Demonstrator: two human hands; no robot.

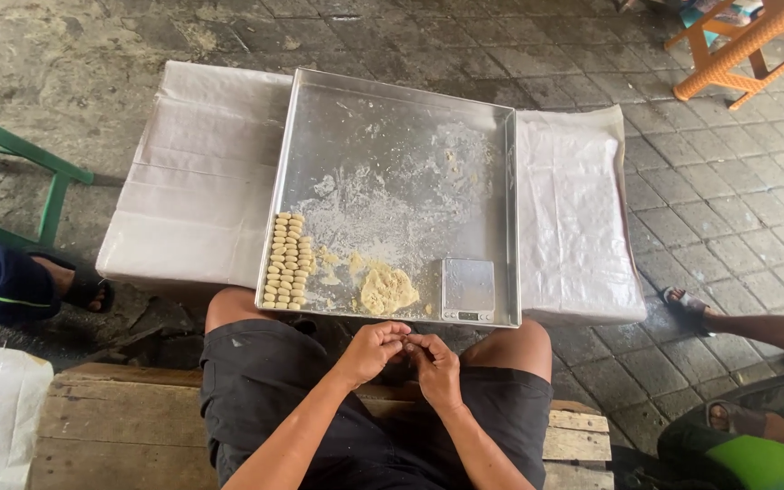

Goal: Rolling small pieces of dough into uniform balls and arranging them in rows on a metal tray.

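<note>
- Dough bit: hidden between your fingertips at the frame's lower centre; you cannot see its shape or long axis. Your left hand (369, 349) and right hand (437, 363) meet over your lap, thumbs and fingers pinched together on whatever sits between them, both equally near.
- Dough lump (387, 290): one pale, crumbly mound lies at 12 o'clock from your hands, just inside the near rim of the tray; either hand could reach it, the left perhaps a shade nearer.
- Shaped pieces (288, 261): at 11 o'clock from your hands, packed in three touching columns running toward and away from you; each piece's long axis lies left-right. Too small to count surely; roughly three dozen.
- Scale (467, 290): one small silver scale at 1 o'clock, in the tray's near right corner, just beside the lump.
- Metal tray (392, 118): one square tray, floured and smeared, resting on a white-covered low table (201, 181).
- Bench (111, 417): wooden planks under you.
- Around: a green frame (24, 154) at 10 o'clock, one orange stool (746, 45) at 1 o'clock, two other people's feet at 9 and 3 o'clock.
</note>
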